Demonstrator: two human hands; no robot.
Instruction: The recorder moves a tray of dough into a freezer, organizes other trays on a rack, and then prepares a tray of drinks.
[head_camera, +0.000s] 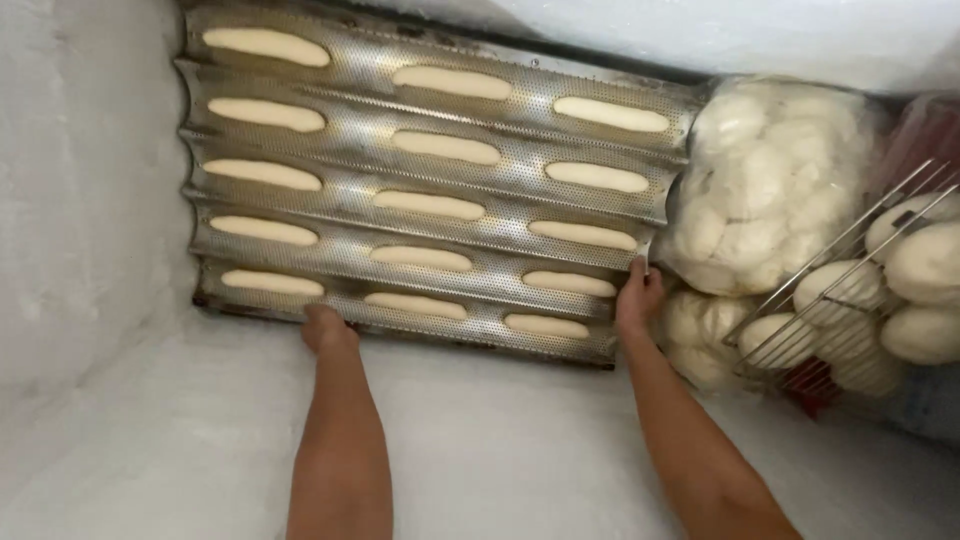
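Left hand (327, 327) grips the near edge of the perforated, corrugated metal baking tray (430, 175), fingers curled under it. Right hand (638, 295) pinches the tray's near right corner. The tray lies inside a frosted white chest freezer (90, 200), carrying pale elongated dough pieces (428, 205) in rows. Clear bags of round dough balls (770, 180) touch its right edge, beside a wire rack (850, 270).

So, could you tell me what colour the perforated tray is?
Silvery grey metal tray, dotted with fine holes; head view.
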